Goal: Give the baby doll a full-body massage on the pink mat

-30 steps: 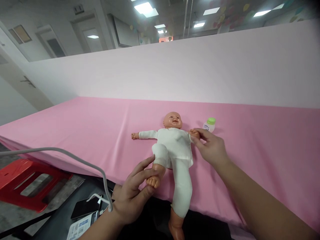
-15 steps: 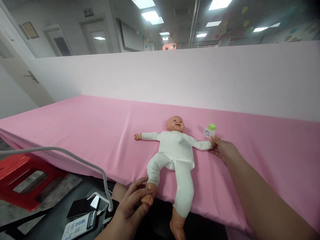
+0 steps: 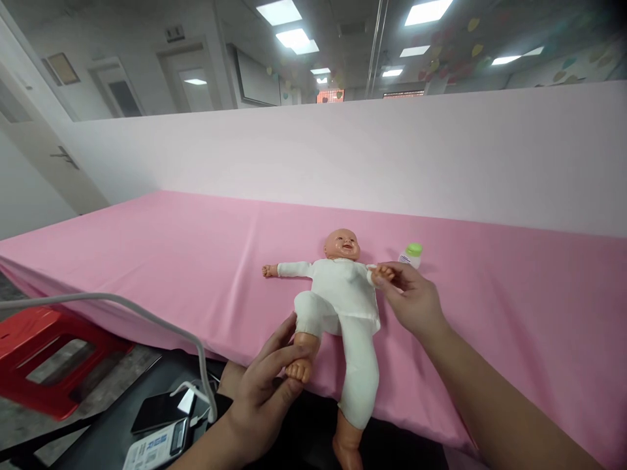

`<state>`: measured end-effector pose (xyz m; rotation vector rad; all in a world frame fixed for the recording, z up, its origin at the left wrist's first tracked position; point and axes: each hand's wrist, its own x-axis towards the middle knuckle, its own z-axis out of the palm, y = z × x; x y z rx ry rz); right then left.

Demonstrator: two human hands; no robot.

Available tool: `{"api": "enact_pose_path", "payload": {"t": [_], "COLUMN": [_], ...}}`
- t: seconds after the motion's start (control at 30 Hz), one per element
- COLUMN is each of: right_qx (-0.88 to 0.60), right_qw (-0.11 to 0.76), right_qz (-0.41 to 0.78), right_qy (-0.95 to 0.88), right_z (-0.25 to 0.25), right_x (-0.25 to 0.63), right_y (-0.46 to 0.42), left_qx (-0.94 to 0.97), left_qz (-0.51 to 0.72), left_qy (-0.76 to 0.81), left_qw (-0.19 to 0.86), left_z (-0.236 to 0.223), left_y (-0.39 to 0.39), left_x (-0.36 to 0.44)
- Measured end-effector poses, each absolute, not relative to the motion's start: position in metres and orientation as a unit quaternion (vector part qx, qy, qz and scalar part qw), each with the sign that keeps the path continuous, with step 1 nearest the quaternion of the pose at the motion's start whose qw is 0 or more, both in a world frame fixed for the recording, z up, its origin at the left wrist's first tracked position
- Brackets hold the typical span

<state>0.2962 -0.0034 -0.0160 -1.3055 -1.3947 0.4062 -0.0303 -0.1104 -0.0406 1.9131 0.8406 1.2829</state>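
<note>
A baby doll (image 3: pixel 337 287) in white cloth clothing lies face up on the pink sheet (image 3: pixel 196 261). My left hand (image 3: pixel 267 382) holds the doll's foot on the left, and that leg is bent with its knee raised. The doll's hand on the right is in the grip of my right hand (image 3: pixel 411 294), with that arm folded up toward the shoulder. Its other arm lies stretched out to the left, and its other leg hangs over the sheet's front edge. Just behind my right hand stands a small bottle (image 3: pixel 411 253) with a green cap, partly hidden.
A red stool (image 3: pixel 44 359) stands on the floor at the left. Below it to the right, a black phone (image 3: pixel 159 411) and a white device (image 3: pixel 154 450) rest on a dark surface. A grey cable (image 3: pixel 142 316) crosses the lower left. A white wall (image 3: pixel 343 156) borders the sheet.
Half a second ago the doll's right-side arm was stretched outward and the held leg straighter. Both are now folded in toward its body, as they were one second ago. Both hands keep their hold.
</note>
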Motion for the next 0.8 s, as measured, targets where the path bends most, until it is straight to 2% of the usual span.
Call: {"api": "enact_pose_path", "payload": {"t": [0.2,0.43,0.57,0.7,0.8], "right_qx": [-0.488,-0.435,-0.467,-0.526,-0.563], "right_qw": [0.407,0.382,0.412,0.520,0.589], "right_qz": [0.045,-0.004,0.048,0.174,0.215], "right_qy": [-0.771,-0.815,-0.781,-0.650,-0.538], "right_z": [-0.026,-0.031,-0.028,-0.025,-0.027], "right_x": [0.276,0.265,0.269,0.288,0.313], "right_y": [-0.008,-0.004,-0.004,0.001,0.012], "left_qx": [0.707,0.703,0.696,0.679,0.675], "left_qz": [0.485,0.471,0.472,0.481,0.475], "left_qy": [0.320,0.336,0.335,0.341,0.359], "left_qw": [0.403,0.413,0.425,0.437,0.436], "left_z": [-0.015,-0.003,-0.007,-0.015,-0.026], "left_y": [-0.089,-0.065,-0.063,-0.074,-0.083], "left_x": [-0.003,0.018,0.017,0.003,-0.009]}}
